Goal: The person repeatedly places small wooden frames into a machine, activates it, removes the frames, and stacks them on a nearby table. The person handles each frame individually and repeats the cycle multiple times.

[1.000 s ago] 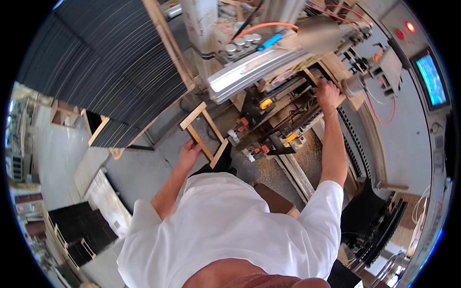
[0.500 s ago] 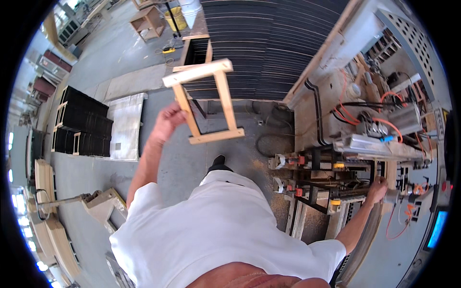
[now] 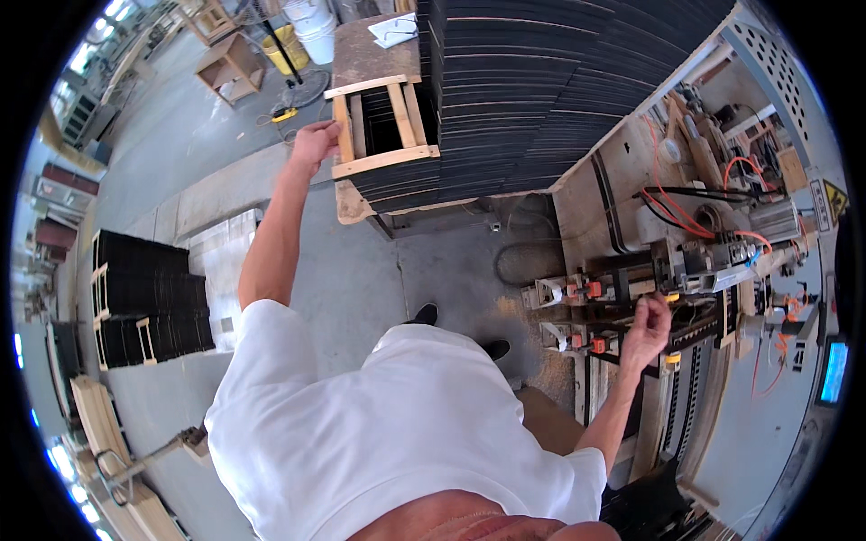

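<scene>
At the far left end of the black stack, my left hand (image 3: 317,144) is closed on the left bar of a pale wooden frame (image 3: 386,161). The frame lies on top of a pile of black-edged frames (image 3: 397,187), next to the tall black stack (image 3: 532,90). My right hand (image 3: 648,334) hovers over the clamping machine (image 3: 622,316) on the right, its fingers loosely bent with a gap between thumb and forefinger. Nothing shows in that hand. Close by are a red clamp part (image 3: 593,288) and a yellow part (image 3: 672,360).
Black stacks (image 3: 144,298) stand on the floor at left beside a pale board (image 3: 221,261). White buckets (image 3: 314,41) and a yellow bucket (image 3: 287,50) are at the back. Orange hoses (image 3: 663,171) and a blue-lit screen (image 3: 833,372) are on the right.
My left hand has carried the wooden frame away and up, from mid-air onto the pile. The right hand has left the machine's far right side and moved left over the clamps.
</scene>
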Tool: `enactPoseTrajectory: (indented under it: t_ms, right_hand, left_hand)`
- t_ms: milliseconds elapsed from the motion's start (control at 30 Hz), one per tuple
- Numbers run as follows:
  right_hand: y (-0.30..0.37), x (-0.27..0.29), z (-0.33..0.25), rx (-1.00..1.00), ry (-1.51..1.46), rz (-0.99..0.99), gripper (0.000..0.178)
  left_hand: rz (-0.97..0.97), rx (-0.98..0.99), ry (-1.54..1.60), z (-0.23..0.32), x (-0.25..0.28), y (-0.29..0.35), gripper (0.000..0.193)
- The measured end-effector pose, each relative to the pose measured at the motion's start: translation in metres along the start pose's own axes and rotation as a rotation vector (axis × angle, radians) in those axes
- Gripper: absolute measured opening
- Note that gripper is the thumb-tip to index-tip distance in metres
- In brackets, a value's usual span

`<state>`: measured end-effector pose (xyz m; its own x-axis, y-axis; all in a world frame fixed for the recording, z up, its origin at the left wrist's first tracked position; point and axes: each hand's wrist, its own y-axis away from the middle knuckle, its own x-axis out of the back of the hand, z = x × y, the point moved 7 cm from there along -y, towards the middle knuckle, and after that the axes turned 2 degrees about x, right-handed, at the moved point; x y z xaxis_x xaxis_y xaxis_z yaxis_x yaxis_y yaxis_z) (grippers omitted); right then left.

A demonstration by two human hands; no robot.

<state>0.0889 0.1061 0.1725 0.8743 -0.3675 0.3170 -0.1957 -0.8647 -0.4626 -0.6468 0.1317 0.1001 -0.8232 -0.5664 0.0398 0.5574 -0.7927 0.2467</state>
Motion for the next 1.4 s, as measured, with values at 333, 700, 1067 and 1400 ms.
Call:
enactPoseTrajectory:
  t_ms: [333, 700, 1067, 1400]
  right_hand:
    - [0.081, 0.025, -0.025, -0.188, 0.391, -0.02, 0.01]
    - [0.089, 0.265, -0.278, -0.029, 1.475, 0.108, 0.029]
    - [0.256, 0.471, -0.304, -0.797, 1.225, 0.356, 0.026]
    - [0.235, 0.47, -0.294, -0.743, 1.276, 0.492, 0.021]
  left_hand:
    - [0.29, -0.637, -0.619, 0.043, -0.043, 0.048, 0.036]
    - [-0.983, -0.253, -0.243, -0.063, -0.332, 0.315, 0.021]
    - [-1.354, -0.221, -0.323, -0.122, -0.481, 0.438, 0.023]
    - [-1.311, 0.027, -0.214, -0.108, -0.651, 0.419, 0.025]
